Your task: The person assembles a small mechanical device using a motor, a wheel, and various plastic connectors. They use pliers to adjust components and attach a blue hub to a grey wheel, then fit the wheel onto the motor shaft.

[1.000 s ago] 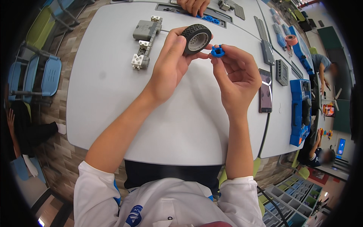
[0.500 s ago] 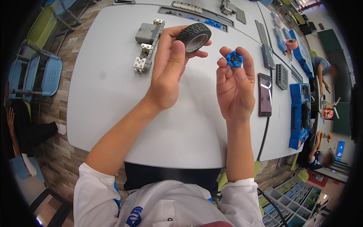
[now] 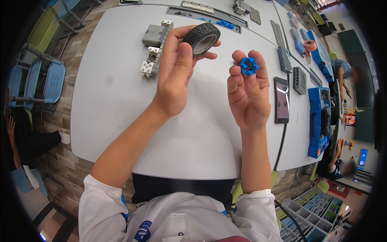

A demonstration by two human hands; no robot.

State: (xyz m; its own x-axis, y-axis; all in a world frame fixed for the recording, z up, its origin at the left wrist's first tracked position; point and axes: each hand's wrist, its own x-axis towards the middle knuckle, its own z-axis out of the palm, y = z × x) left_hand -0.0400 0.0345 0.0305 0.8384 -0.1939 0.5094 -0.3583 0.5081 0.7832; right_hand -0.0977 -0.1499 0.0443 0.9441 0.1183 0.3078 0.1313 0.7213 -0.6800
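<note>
My left hand (image 3: 177,72) is closed round a black rubber toy tyre (image 3: 196,35) with a grey inner ring, held above the table and tilted. To its right, my right hand (image 3: 250,90) pinches a small round blue wheel hub (image 3: 249,66) between thumb and fingers, its face turned toward me. Tyre and hub are apart. Beyond my left wrist lies a grey brick-built assembly with a grey box (image 3: 155,35) and white studded blocks (image 3: 146,69), partly hidden by that hand.
Farther back, a dark tray (image 3: 177,17) holds blue wheel pieces (image 3: 224,25) and small parts. On the right lie a phone (image 3: 281,100), a grey controller block (image 3: 299,80) and a blue case (image 3: 319,121). A pink tape roll (image 3: 310,45) stands beyond. Other people sit at the far right.
Both hands have shifted slightly left, still holding the tyre and the hub. The blue hub has turned a little and sits slightly lower.
</note>
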